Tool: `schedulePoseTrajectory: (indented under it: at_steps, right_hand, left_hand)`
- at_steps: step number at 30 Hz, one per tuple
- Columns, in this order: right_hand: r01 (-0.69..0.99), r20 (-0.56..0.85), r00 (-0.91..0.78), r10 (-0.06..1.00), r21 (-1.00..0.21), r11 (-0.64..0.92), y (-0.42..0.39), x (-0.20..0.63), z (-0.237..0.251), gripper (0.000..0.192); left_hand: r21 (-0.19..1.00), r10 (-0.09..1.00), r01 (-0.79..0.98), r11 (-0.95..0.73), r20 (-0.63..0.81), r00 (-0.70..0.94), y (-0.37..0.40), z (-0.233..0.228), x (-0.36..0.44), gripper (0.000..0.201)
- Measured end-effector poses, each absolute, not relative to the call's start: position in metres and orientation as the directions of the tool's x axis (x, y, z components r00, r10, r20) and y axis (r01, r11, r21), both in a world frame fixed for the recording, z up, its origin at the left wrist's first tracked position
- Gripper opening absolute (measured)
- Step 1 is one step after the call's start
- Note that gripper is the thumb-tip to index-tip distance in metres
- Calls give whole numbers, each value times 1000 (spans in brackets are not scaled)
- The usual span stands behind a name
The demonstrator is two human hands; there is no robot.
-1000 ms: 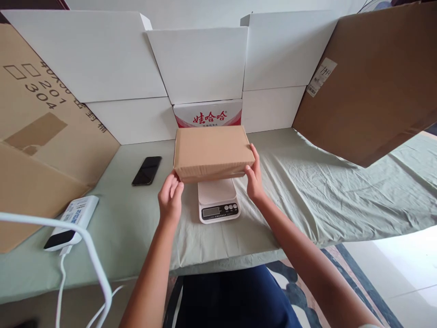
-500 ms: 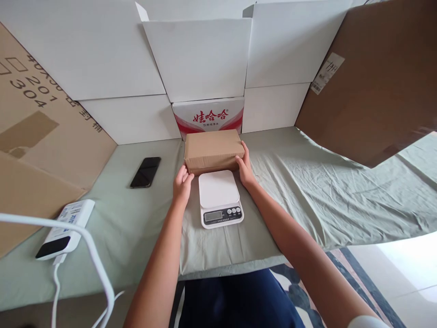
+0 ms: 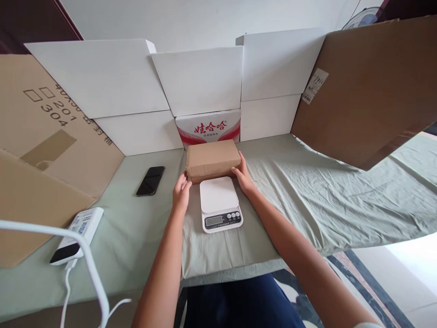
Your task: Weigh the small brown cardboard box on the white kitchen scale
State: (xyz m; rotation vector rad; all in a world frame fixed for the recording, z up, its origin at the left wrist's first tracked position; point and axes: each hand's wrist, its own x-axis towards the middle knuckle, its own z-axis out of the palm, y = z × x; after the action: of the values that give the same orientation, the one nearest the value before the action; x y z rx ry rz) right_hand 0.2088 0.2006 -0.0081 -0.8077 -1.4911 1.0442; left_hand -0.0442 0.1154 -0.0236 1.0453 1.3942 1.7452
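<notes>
A closed brown cardboard box (image 3: pixel 212 158) lies on the green cloth just behind a white kitchen scale (image 3: pixel 219 204). My left hand (image 3: pixel 181 192) is at the box's front left corner, fingertips against it. My right hand (image 3: pixel 243 174) presses on the box's right end. Between them the two hands hold the box, which rests on the cloth. The scale's platform is bare and its display faces me.
A black phone (image 3: pixel 150 180) lies left of the box. At the near left sits a white power bank (image 3: pixel 78 234) with a white cable (image 3: pixel 85 255). White boxes (image 3: pixel 198 79), a red-printed carton (image 3: pixel 209 127) and brown cardboard sheets (image 3: pixel 368 86) wall in the table's back and sides.
The box, held above the scale a second ago, has been carried back and set down on the cloth behind the scale. Both hands went with it and stay at its ends.
</notes>
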Motion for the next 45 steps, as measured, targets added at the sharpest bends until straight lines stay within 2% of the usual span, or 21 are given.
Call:
schedulePoseTrajectory:
  at_steps: [6, 10, 12, 15, 18, 21, 29, 36, 45]
  right_hand:
    - [-61, 375, -216, 902, -927, 370, 199, 208, -10, 94]
    - [-66, 451, -195, 871, -892, 447, 196, 210, -5, 103]
    - [-7, 519, -181, 835, -850, 527, 192, 213, 0, 107]
    - [78, 611, -169, 774, -774, 628, 181, 220, 8, 109]
    - [92, 646, -161, 747, -743, 663, 163, 229, 11, 105]
    - [88, 617, -168, 769, -768, 635, 137, 239, 7, 100]
    - [123, 580, -185, 793, -787, 604, 88, 258, -7, 84]
    - [99, 556, -149, 818, -815, 572, 90, 254, -3, 81]
    - [62, 563, -142, 814, -816, 575, 89, 252, -1, 72]
  left_hand:
    - [979, 882, -9, -203, 179, -436, 116, -23, -37, 73]
    - [967, 869, 4, -254, 230, -438, 111, -20, -35, 80]
    - [952, 850, 69, -297, 297, -434, 104, -18, -36, 83]
    - [892, 800, 257, -371, 447, -400, 87, -17, -35, 83]
    - [838, 756, 370, -402, 531, -383, 64, -18, -31, 82]
    - [855, 759, 350, -382, 506, -409, 37, -22, -23, 81]
    - [940, 822, 165, -297, 340, -458, -9, -32, -9, 79]
    - [949, 836, 138, -284, 316, -449, -8, -26, -9, 75]
    - [956, 801, 142, -258, 294, -522, -9, -27, -7, 68]
